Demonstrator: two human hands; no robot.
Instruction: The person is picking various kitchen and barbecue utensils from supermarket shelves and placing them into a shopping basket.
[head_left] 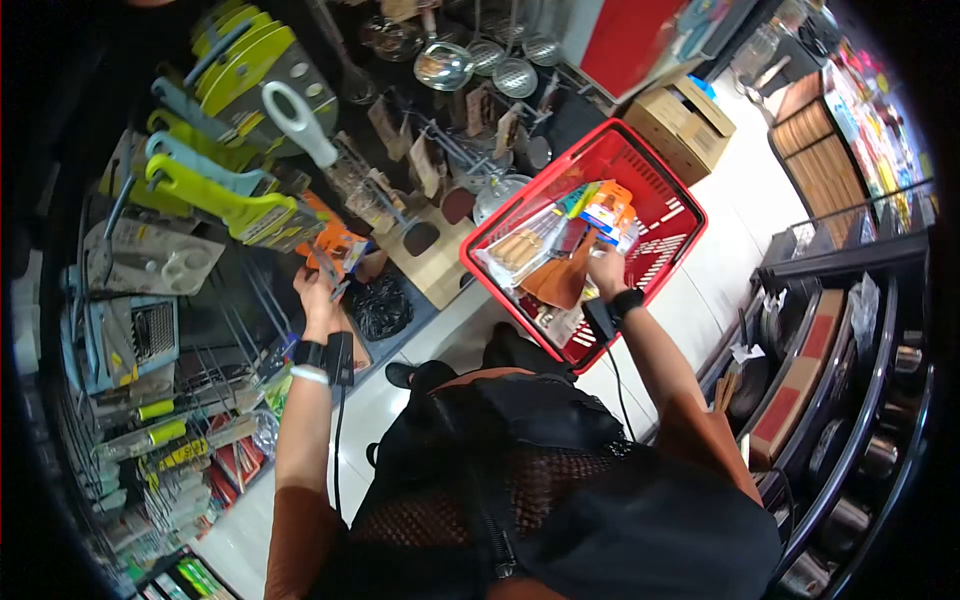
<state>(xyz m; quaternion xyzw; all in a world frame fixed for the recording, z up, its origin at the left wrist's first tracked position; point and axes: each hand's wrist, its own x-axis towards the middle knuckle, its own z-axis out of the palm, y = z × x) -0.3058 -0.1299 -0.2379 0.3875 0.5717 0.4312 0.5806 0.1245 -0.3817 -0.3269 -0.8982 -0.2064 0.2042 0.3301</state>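
Orange packet (335, 245), label unreadable, red basket (668, 215)

Red basket (668, 205), orange packet (608, 207), yellow-green hanging utensils (215, 195), brown cardboard box (685, 125)

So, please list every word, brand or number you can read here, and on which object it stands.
None can be read.
Packets in the red basket: print too blurred.
Orange packet in the left hand: print too small.
Yellow-handled tool cards on the rack: lettering illegible.
Cardboard box: no legible marking.
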